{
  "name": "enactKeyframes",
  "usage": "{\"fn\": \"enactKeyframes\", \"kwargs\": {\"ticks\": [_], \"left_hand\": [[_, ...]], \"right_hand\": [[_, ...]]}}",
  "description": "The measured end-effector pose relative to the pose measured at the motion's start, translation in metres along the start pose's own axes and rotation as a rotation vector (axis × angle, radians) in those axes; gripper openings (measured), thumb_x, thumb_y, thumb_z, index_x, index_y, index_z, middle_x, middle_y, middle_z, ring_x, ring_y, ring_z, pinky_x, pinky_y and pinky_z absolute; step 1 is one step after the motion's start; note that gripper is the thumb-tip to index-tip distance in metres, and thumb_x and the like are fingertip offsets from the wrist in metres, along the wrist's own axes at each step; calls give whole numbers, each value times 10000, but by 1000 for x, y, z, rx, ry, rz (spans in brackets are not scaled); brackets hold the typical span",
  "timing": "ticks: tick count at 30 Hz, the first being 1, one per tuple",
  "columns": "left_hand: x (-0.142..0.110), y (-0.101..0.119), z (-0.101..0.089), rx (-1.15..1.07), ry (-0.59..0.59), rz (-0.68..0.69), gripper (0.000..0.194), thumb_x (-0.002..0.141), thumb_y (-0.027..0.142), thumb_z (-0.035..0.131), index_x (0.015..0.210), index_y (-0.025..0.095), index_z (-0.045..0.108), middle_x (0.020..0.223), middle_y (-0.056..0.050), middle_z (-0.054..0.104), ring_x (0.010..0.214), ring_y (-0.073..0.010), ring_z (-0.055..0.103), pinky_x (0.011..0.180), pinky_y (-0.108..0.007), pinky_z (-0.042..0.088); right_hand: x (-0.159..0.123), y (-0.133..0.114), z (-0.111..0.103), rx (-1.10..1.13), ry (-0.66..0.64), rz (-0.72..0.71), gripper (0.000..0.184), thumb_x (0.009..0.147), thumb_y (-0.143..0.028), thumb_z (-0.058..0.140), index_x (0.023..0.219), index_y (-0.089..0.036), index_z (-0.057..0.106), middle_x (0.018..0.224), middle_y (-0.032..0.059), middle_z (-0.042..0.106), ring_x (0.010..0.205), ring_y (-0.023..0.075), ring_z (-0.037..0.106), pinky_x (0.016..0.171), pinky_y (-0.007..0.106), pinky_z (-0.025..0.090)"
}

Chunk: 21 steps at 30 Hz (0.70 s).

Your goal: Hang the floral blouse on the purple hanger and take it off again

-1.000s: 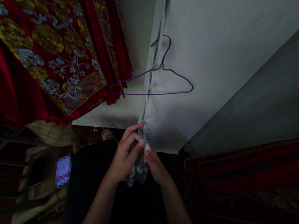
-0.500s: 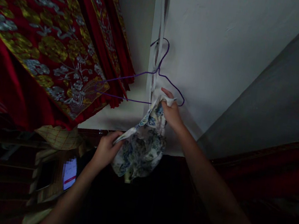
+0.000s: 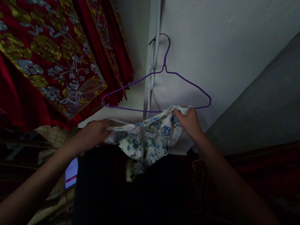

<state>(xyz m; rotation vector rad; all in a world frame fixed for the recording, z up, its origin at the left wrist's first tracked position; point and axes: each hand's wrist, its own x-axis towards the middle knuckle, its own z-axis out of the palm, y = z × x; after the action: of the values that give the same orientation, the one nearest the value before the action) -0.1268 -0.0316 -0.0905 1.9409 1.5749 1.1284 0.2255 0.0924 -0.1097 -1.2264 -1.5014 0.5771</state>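
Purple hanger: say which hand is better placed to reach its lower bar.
Likely the right hand: in the picture, it and the floral cloth overlap the lower bar of the purple hanger, while the left hand sits below it. Both hold the cloth; depth is unclear.

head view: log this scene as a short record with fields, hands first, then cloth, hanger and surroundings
left hand: grip on the left end of the floral cloth
right hand: grip on its upper right edge
floral cloth: stretched between both hands, blue, white and yellow print
purple hanger: hook at the white strap; bottom bar partly hidden by cloth, contact unclear
upper left: red embroidered cloth, gold and silver flowers
lower left: lit screen
light: dim
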Motion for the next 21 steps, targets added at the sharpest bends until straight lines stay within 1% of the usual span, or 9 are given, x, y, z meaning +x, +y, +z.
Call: {"fn": "enactKeyframes", "kwargs": {"ticks": [4, 6, 9, 12, 14, 16, 18, 20, 21], "left_hand": [[30, 30, -10, 158, -30, 263, 217, 840, 312, 581, 690, 209, 698, 938, -79, 702, 930, -263, 661, 921, -372, 515], [40, 35, -14, 143, 44, 317, 223, 847, 296, 558, 688, 198, 681, 1028, -93, 703, 1020, -277, 649, 960, -385, 507], [49, 32, -17, 105, 152, 359, 177, 835, 292, 578, 725, 196, 678, 1157, -94, 703, 1115, -296, 631, 1022, -416, 491], [53, 33, -19, 147, 146, 377, 145, 846, 271, 559, 789, 191, 666, 1191, -88, 693, 1134, -290, 633, 1033, -433, 497], [56, 41, -18, 244, 133, 403, 153, 841, 229, 550, 919, 187, 675, 1195, -90, 687, 1146, -287, 632, 1045, -451, 495], [62, 51, -16, 352, 118, 425, 332, 832, 185, 551, 1149, 185, 648, 1209, -101, 688, 1140, -287, 640, 1037, -468, 503], [70, 59, -14, 414, 71, 440, 559, 838, 149, 538, 1395, 185, 520, 1248, -113, 688, 1146, -284, 649, 1017, -469, 520], [79, 64, -10, 428, 30, 480, 633, 875, 132, 494, 1503, 176, 423, 1285, -121, 684, 1171, -274, 650, 1025, -461, 525], [83, 65, -7, 432, 25, 506, 606, 900, 131, 464, 1504, 164, 434, 1287, -125, 686, 1182, -269, 649, 1038, -457, 520]], "right_hand": [[-9, -12, -14, 29, 46, -20, 226, 723, -324, 656, 557, -200, 565, 563, 45, 602, 545, 163, 532, 520, 280, 385], [-12, -16, -18, 36, 45, -9, 239, 727, -338, 660, 559, -199, 562, 564, 43, 587, 541, 159, 523, 518, 285, 382], [-16, -19, -20, 25, 38, -7, 262, 730, -352, 671, 550, -203, 552, 545, 32, 549, 531, 150, 500, 505, 285, 369], [-21, -22, -16, 14, 8, -15, 275, 736, -369, 665, 546, -210, 547, 544, 28, 554, 532, 151, 497, 499, 281, 368], [-26, -23, -11, 32, -42, -23, 265, 747, -384, 652, 569, -212, 556, 584, 39, 597, 572, 170, 542, 525, 285, 409], [-31, -23, -6, 86, -88, -40, 228, 762, -393, 620, 627, -211, 590, 666, 53, 657, 659, 201, 609, 590, 299, 471], [-36, -23, -1, 133, -137, -59, 208, 769, -402, 596, 695, -210, 627, 748, 59, 695, 747, 223, 651, 666, 317, 509], [-39, -24, 1, 146, -182, -71, 206, 773, -403, 589, 728, -209, 641, 779, 56, 700, 773, 226, 657, 701, 326, 512], [-40, -25, 0, 141, -209, -77, 203, 779, -397, 585, 730, -208, 641, 771, 52, 693, 763, 222, 653, 701, 325, 506]]}}
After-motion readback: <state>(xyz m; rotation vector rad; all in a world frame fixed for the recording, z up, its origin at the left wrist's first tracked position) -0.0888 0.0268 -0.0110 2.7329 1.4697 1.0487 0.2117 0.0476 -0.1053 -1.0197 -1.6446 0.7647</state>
